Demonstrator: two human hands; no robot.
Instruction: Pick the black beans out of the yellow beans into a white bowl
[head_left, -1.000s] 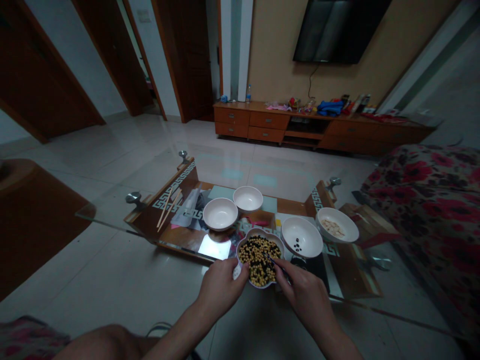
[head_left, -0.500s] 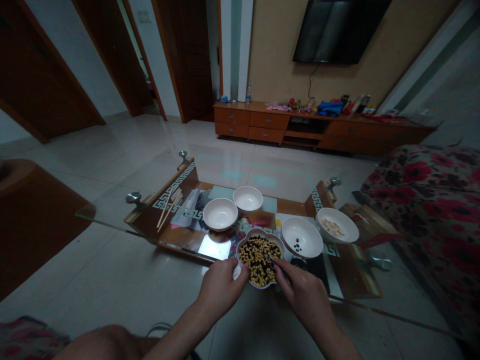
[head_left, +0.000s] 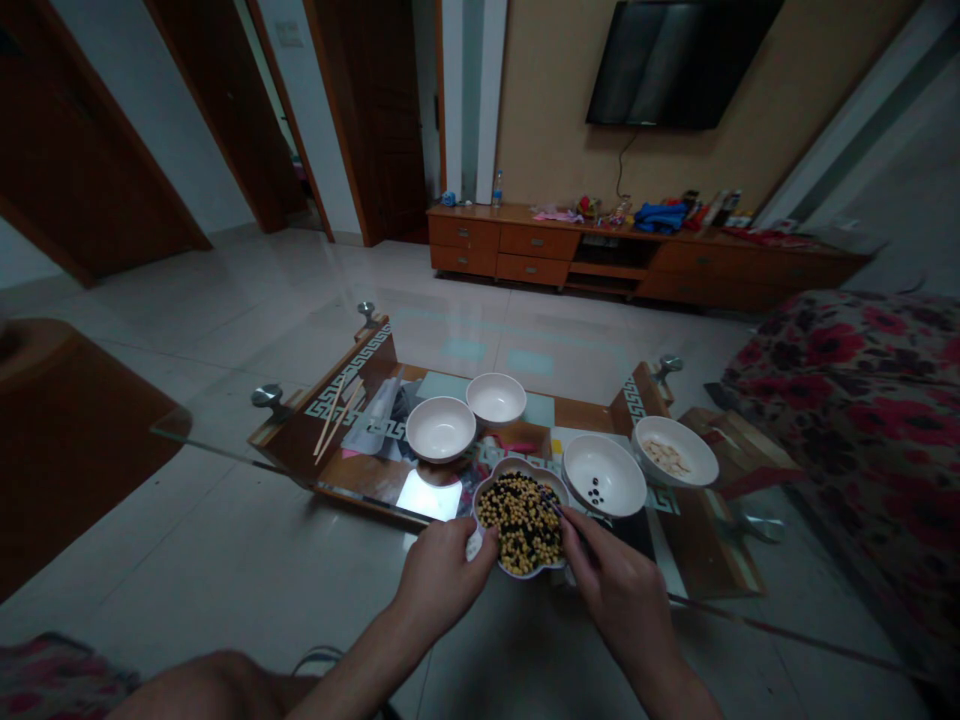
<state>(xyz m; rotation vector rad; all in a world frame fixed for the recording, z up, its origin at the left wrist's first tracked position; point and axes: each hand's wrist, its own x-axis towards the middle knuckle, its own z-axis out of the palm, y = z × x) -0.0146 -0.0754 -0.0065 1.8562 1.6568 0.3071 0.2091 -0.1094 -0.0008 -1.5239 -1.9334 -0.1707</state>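
Note:
My left hand (head_left: pixel 448 565) is closed on the near left rim of a scalloped white bowl (head_left: pixel 517 464), thumb on the edge. Mixed black and yellow beans (head_left: pixel 525 530) fill this bowl. At its right side, my right hand (head_left: pixel 619 578) pinches a thin dark tool (head_left: pixel 553 507), its tip among the beans; its exact kind is too small to make out. Just beyond that hand stands a round white bowl (head_left: pixel 615 462) holding several black beans (head_left: pixel 595 491). Farther right, another white bowl (head_left: pixel 696 448) has pale flat pieces in it.
Two bare white bowls, one nearer (head_left: pixel 441 428) and one farther (head_left: pixel 496 398), stand on the glass table (head_left: pixel 225 400). Wooden chopsticks (head_left: pixel 334 430) lie at the left. A low cabinet (head_left: pixel 536 240) and a flower-patterned cover (head_left: pixel 862 390) are beyond the table.
My right hand has shifted slightly right and up, and the thin tool's tip has moved toward the bowl's right edge. My left hand and the bowls look unmoved.

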